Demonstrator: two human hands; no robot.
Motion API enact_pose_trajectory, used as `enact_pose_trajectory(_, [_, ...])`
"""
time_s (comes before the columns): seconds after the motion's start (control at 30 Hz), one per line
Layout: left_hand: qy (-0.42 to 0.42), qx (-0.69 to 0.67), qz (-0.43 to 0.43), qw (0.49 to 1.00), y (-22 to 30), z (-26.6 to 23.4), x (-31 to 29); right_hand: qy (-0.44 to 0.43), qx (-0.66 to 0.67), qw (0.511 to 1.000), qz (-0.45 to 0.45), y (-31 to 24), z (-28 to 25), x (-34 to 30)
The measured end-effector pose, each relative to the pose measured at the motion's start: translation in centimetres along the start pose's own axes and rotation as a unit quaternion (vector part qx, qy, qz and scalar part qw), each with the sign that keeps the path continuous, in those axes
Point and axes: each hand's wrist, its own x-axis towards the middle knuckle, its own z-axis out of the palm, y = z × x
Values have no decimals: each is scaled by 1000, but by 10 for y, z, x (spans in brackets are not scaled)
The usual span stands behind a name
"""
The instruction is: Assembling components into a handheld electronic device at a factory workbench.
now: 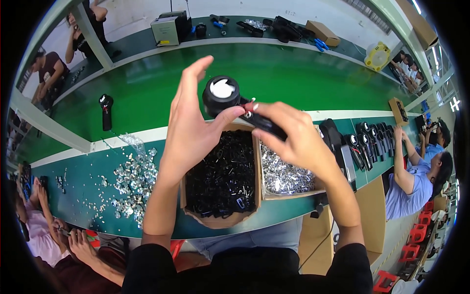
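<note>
Over the belt, a black handheld device with a round head (221, 93), white inside, is tilted, its handle running down to the right. My right hand (289, 130) is closed round that handle. A small red part and a tiny silvery piece show at the neck, by my right fingertips. My left hand (193, 115) is beside the head with fingers stretched upward and apart, its thumb reaching to the neck. Below my hands are a carton of small black parts (223, 174) and a box of small silvery metal parts (286, 171).
Loose silvery parts (134, 181) are scattered over the green table at left. Another black device (105, 111) lies on the green belt (142, 73). Several similar devices (374, 139) stand in a row at right. Co-workers sit on both sides; a grey power box (166, 30) is on the far shelf.
</note>
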Motion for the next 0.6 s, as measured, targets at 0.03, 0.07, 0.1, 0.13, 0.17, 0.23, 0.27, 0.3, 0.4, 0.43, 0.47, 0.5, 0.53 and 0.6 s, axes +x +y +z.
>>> enact_pose_trajectory(0.03, [30,54,3,998,1,-2,1,-9,17,999,30,5,-1,6])
enact_pose_trajectory(0.07, [58,107,6,993,2,-3,2,-23,66,993,92,17,2,12])
enact_pose_trajectory(0.1, [67,72,-11,995,5,-2,3,-33,58,987,147,31,4,20])
enact_pose_trajectory(0.13, [66,72,-9,995,10,-5,4,-41,53,978,199,47,9,30])
enact_pose_trajectory(0.17, [64,42,-9,997,13,-4,5,-32,5,981,189,81,18,36])
enact_pose_trajectory(0.23, [61,-2,-9,998,20,-4,5,-12,-67,979,194,154,56,44])
enact_pose_trajectory(0.27, [48,-20,-10,999,17,-3,4,0,-98,972,215,185,75,45])
enact_pose_trajectory(0.3, [49,-25,-18,998,15,-3,2,-11,-107,959,264,203,89,51])
enact_pose_trajectory(0.4, [68,-12,-18,997,18,-11,0,-19,-83,926,367,222,118,68])
enact_pose_trajectory(0.43, [67,-6,-12,998,15,-12,1,-22,-94,918,385,227,123,68])
enact_pose_trajectory(0.47, [59,-13,-8,998,16,-10,1,-25,-103,909,403,229,124,64])
enact_pose_trajectory(0.5, [57,-11,-8,998,18,-8,2,-27,-109,903,414,233,121,61])
enact_pose_trajectory(0.53, [56,-10,-8,998,19,-5,5,-21,-114,899,422,240,113,52])
enact_pose_trajectory(0.6, [62,-2,-19,998,15,-11,1,-92,-163,890,415,210,108,54])
